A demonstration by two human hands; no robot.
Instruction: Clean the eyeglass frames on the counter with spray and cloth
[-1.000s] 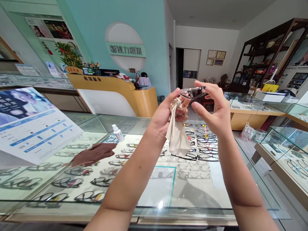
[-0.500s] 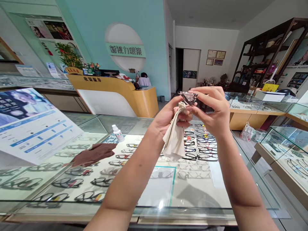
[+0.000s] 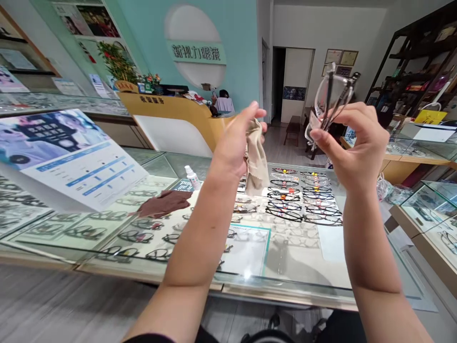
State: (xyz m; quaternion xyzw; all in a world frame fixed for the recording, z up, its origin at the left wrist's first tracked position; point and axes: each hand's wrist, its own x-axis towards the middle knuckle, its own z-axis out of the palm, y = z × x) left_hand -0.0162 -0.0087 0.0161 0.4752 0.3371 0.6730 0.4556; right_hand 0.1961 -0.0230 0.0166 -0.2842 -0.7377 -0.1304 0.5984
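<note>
My right hand [image 3: 360, 143] pinches a pair of folded eyeglasses [image 3: 330, 102] with clear rims and dark temples, raised above the counter at the right. A beige cleaning cloth [image 3: 256, 162] hangs down from my left hand [image 3: 237, 138], which is closed around its upper part. A gap separates the two hands, and the cloth no longer touches the glasses. On the glass counter left of my left arm stand a small white spray bottle [image 3: 193, 178] and a crumpled brown cloth [image 3: 164, 204].
Rows of eyeglass frames [image 3: 285, 195] lie under the glass display counter [image 3: 293, 267]. A standing calendar-like card [image 3: 74, 157] occupies the counter's left. A wooden reception desk [image 3: 174, 119] stands behind, and another glass case [image 3: 428, 209] is at the right.
My hands have moved apart. The right one has carried the eyeglasses up and to the right, while the left one keeps the beige cloth. The camera view has tilted down.
</note>
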